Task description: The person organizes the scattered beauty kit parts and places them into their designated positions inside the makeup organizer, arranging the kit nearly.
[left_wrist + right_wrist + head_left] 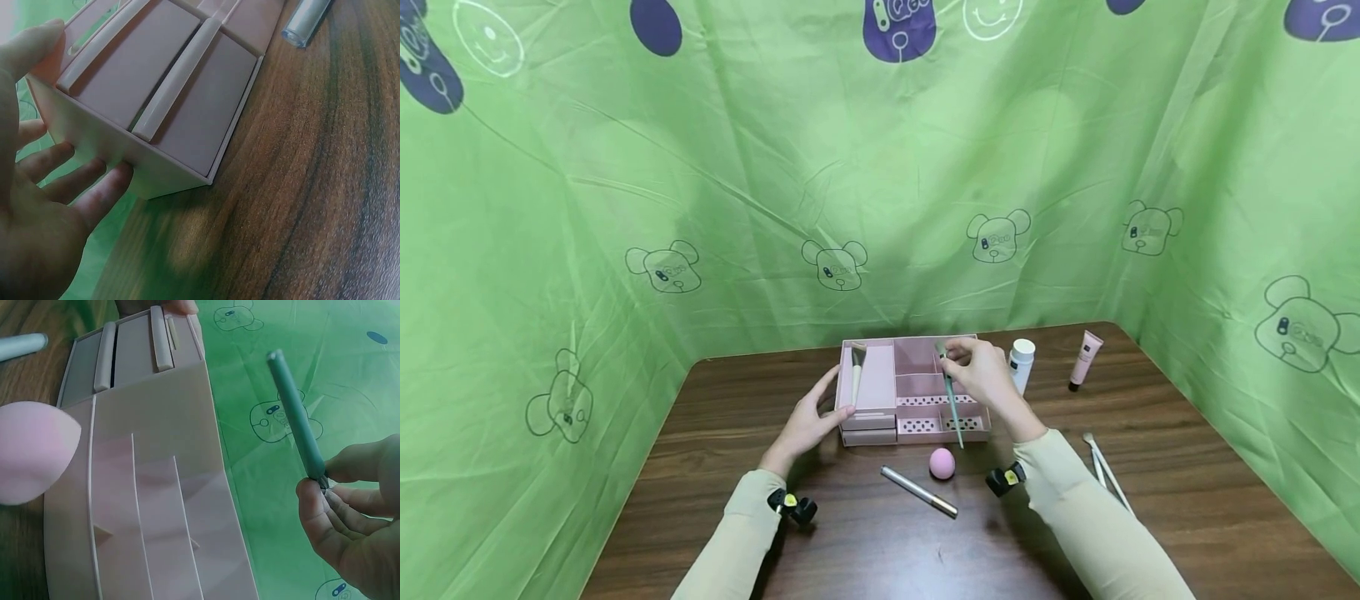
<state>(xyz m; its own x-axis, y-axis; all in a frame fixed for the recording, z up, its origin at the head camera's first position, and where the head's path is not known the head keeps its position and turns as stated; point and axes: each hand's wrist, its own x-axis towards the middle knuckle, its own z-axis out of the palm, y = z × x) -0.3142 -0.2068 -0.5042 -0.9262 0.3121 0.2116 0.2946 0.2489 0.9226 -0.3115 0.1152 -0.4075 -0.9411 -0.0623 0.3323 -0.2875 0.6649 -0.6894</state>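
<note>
Right hand (983, 375): thumb and fingers brought together in a pinch on the green brush (953, 404), close to its bristle end.
Green brush: held over the right-hand compartments of the pink box (882, 387), its handle slanting down toward the box's front edge.
Left hand (805, 427): fingers spread and fairly straight along the left side of the pink box, thumb on its top edge; no object is gripped.
Hidden: the right hand's fingers cover part of the green brush's head, and in the right wrist view its bristles can hardly be made out. Whether the brush touches the box, I cannot tell.
Cut off: the left wrist view shows only the drawer corner of the box, and the end of the silver tube (917, 492) at the top.
Inside the box: a pale brush (855, 387) lies on the left top section; the front compartments have spotted bottoms.
In front of the box: a pink sponge (942, 463) sits on the counter (850, 550), with the silver tube just beside it.
To the right: the white bottle (1022, 360) is partly blocked by the right hand; the pink tube (1086, 358) is farther off. The right sleeve (1090, 508) covers the lower ends of two brushes (1105, 467).
Behind: a green curtain (895, 167) with bear drawings.
</note>
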